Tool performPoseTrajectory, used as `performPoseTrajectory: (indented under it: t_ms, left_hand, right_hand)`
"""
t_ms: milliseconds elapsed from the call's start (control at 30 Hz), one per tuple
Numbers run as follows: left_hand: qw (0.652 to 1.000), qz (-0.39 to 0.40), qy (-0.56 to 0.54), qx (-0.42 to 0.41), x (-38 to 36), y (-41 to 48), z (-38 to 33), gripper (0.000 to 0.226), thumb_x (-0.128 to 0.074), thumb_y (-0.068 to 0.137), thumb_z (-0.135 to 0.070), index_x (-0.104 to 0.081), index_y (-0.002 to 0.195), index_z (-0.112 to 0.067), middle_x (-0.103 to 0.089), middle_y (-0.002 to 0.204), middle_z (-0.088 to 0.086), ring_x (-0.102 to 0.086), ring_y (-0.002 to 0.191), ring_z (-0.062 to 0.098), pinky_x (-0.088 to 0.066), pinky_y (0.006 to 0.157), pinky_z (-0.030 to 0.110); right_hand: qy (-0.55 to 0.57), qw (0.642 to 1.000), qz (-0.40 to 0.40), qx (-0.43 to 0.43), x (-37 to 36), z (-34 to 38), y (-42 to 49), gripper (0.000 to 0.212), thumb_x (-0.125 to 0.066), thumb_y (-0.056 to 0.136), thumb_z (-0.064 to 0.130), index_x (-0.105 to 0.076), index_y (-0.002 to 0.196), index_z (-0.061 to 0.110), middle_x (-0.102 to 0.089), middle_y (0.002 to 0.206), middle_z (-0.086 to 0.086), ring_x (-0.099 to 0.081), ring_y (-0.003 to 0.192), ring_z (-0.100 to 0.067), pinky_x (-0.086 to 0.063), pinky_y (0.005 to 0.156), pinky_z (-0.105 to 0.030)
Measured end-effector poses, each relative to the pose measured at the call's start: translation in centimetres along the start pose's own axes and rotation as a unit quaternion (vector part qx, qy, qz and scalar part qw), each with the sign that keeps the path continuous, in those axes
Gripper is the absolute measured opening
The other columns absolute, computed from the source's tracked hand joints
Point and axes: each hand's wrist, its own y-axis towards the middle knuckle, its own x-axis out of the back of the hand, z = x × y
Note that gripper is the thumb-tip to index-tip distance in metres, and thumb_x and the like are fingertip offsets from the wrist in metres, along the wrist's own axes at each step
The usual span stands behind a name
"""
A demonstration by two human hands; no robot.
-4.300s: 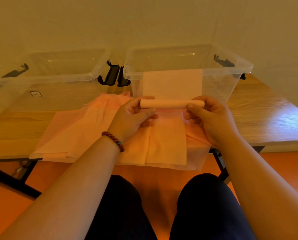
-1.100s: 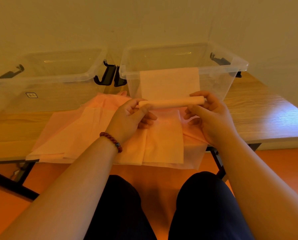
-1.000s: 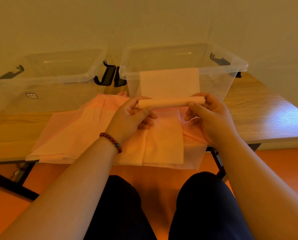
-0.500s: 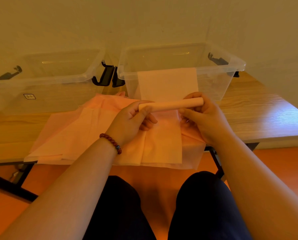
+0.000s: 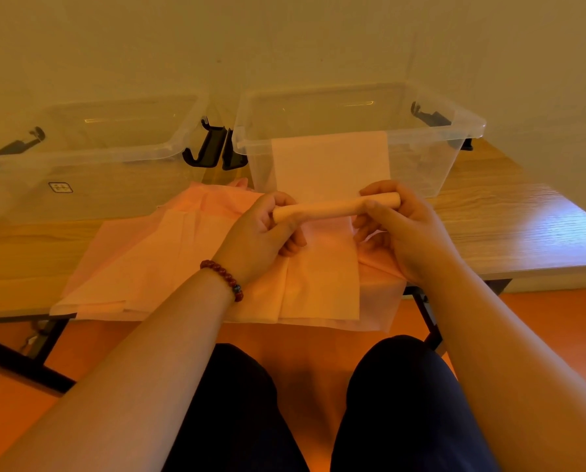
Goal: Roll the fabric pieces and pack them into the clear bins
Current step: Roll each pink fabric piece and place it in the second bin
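Pinching each end of the tight peach fabric roll (image 5: 332, 208), left hand (image 5: 264, 233) and right hand (image 5: 400, 229) keep its loose tail taut against the clear plastic bin (image 5: 448, 131), apparently for winding

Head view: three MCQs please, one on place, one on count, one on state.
1. The fabric roll has an unrolled tail reaching up to: A the floor; B the right bin rim; C a lap.
2. Clear bins on the table: A one; B two; C four.
3. The roll is: A lying in a bin; B in one hand alone; C gripped by both hands.
Key: B, the tail ends at that rim; B, left bin and right bin stand side by side; C, left hand and right hand each hold an end.
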Motion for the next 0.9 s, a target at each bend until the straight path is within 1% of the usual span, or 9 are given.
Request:
performPoseTrajectory:
  t_ms: [167, 300, 367, 433, 533, 633, 700, 767, 900]
  left_hand:
    - [1.0, -0.01, 0.012, 0.012, -0.02, 0.01, -0.05, 0.015, -0.043, 0.101, -0.026, -0.056, 0.1, -0.02, -0.068, 0.071, -0.005, -0.062, 0.062, 0.006, -0.049, 0.057, 0.016]
    - [1.0, -0.014, -0.007, 0.014, -0.06, -0.01, -0.08, 0.018, -0.039, 0.102, -0.025, -0.058, 0.103, -0.023, -0.07, 0.075, -0.005, -0.062, 0.063, 0.007, -0.05, 0.056, 0.018]
    - [1.0, -0.015, -0.016, 0.012, 0.0, 0.01, -0.14, 0.018, -0.043, 0.101, -0.024, -0.059, 0.108, -0.025, -0.07, 0.082, -0.003, -0.062, 0.065, 0.007, -0.051, 0.057, 0.018]
    - [0.999, -0.019, -0.026, 0.016, 0.06, 0.03, -0.14, 0.016, -0.05, 0.098, -0.022, -0.059, 0.11, -0.028, -0.068, 0.083, 0.001, -0.062, 0.064, 0.006, -0.051, 0.057, 0.017]
    - [0.997, -0.037, -0.065, 0.035, 0.09, 0.16, -0.07, 0.014, -0.059, 0.092, -0.015, -0.056, 0.101, -0.026, -0.066, 0.082, 0.006, -0.062, 0.061, 0.007, -0.052, 0.055, 0.018]
    - [0.995, -0.049, -0.079, 0.045, 0.19, 0.24, 0.04, 0.013, -0.064, 0.088, -0.013, -0.058, 0.096, -0.023, -0.069, 0.084, 0.004, -0.065, 0.064, 0.009, -0.054, 0.059, 0.02]
    - [0.994, -0.051, -0.081, 0.048, 0.24, 0.24, 0.08, 0.015, -0.065, 0.087, -0.014, -0.06, 0.096, -0.024, -0.07, 0.085, 0.001, -0.066, 0.067, 0.008, -0.055, 0.061, 0.02]
    - [0.994, -0.059, -0.077, 0.05, 0.2, 0.23, 0.02, 0.014, -0.064, 0.088, -0.015, -0.061, 0.096, -0.026, -0.071, 0.082, -0.001, -0.065, 0.066, 0.008, -0.053, 0.059, 0.019]
    - [0.995, -0.059, -0.067, 0.048, 0.03, 0.29, 0.09, 0.013, -0.06, 0.092, -0.017, -0.062, 0.098, -0.029, -0.069, 0.08, 0.002, -0.064, 0.067, 0.01, -0.051, 0.058, 0.019]
  right_hand:
    - [0.049, 0.998, -0.024, -0.01, 0.01, 0.25, -0.14, 0.012, -0.056, 0.097, 0.021, -0.067, 0.099, 0.018, -0.069, 0.078, -0.003, -0.065, 0.068, -0.016, -0.051, 0.055, -0.027]
    - [0.044, 0.998, -0.042, -0.01, 0.06, 0.22, -0.25, 0.01, -0.059, 0.095, 0.016, -0.068, 0.095, 0.02, -0.069, 0.078, 0.0, -0.064, 0.071, -0.016, -0.051, 0.057, -0.028]
    - [0.051, 0.997, -0.056, -0.01, 0.0, 0.2, -0.23, 0.01, -0.059, 0.095, 0.017, -0.068, 0.092, 0.019, -0.069, 0.077, 0.001, -0.064, 0.071, -0.016, -0.05, 0.056, -0.027]
    - [0.06, 0.996, -0.07, -0.007, -0.01, 0.17, -0.19, 0.009, -0.059, 0.095, 0.02, -0.067, 0.091, 0.019, -0.07, 0.076, 0.002, -0.064, 0.07, -0.016, -0.05, 0.055, -0.026]
    - [0.056, 0.995, -0.084, -0.001, -0.01, 0.08, -0.14, 0.008, -0.059, 0.095, 0.021, -0.066, 0.092, 0.02, -0.07, 0.074, 0.003, -0.065, 0.07, -0.015, -0.051, 0.056, -0.026]
    - [0.053, 0.994, -0.091, 0.002, 0.02, 0.01, -0.1, 0.008, -0.058, 0.096, 0.022, -0.065, 0.092, 0.022, -0.069, 0.072, 0.005, -0.066, 0.07, -0.015, -0.051, 0.057, -0.026]
    - [0.053, 0.994, -0.092, 0.002, 0.04, 0.01, -0.06, 0.008, -0.058, 0.096, 0.023, -0.065, 0.092, 0.022, -0.069, 0.073, 0.004, -0.066, 0.07, -0.015, -0.052, 0.058, -0.026]
    - [0.05, 0.995, -0.089, -0.001, 0.06, -0.02, -0.02, 0.009, -0.057, 0.097, 0.023, -0.065, 0.092, 0.022, -0.069, 0.074, 0.003, -0.066, 0.071, -0.016, -0.052, 0.058, -0.027]
    - [0.06, 0.994, -0.087, -0.009, 0.01, -0.03, 0.03, 0.008, -0.059, 0.095, 0.018, -0.065, 0.092, 0.022, -0.069, 0.076, 0.003, -0.066, 0.073, -0.019, -0.053, 0.059, -0.029]
